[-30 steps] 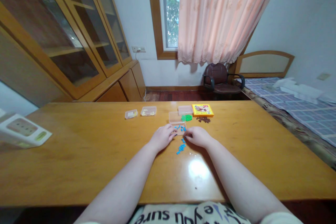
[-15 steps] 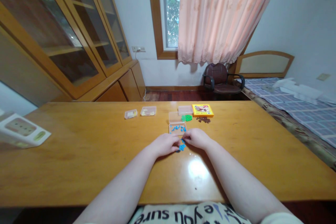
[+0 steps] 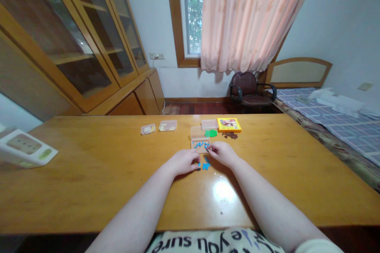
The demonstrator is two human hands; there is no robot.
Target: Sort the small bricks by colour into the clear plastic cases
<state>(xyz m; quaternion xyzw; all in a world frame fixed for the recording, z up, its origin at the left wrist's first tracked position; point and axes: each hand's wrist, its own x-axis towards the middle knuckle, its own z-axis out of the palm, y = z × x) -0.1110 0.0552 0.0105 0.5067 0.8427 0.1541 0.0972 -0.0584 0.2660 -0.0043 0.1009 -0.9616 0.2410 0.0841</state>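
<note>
A clear plastic box point(image 3: 200, 151) with its lid point(image 3: 199, 133) open holds several small blue pieces point(image 3: 199, 144). In front of it lies a loose pile of small blue pieces point(image 3: 206, 165). My left hand point(image 3: 184, 161) rests on the table left of this pile, fingers curled, with a small blue piece point(image 3: 199, 164) at the fingertips. My right hand point(image 3: 223, 153) is at the box's near right corner, thumb and fingers pinched together. What it holds, if anything, is too small to make out.
Behind the box lie green pieces point(image 3: 211, 133), brown pieces point(image 3: 230, 135), a yellow box point(image 3: 229, 125) and a clear tray point(image 3: 209, 125). Two clear containers, one a box with pale pieces point(image 3: 168, 125), stand farther left. A white device point(image 3: 26, 148) is at the table's left edge.
My right hand has shifted from the blue pile up to the box's near right corner. My left hand has drawn slightly left, away from the pile, with a blue piece at its fingertips.
</note>
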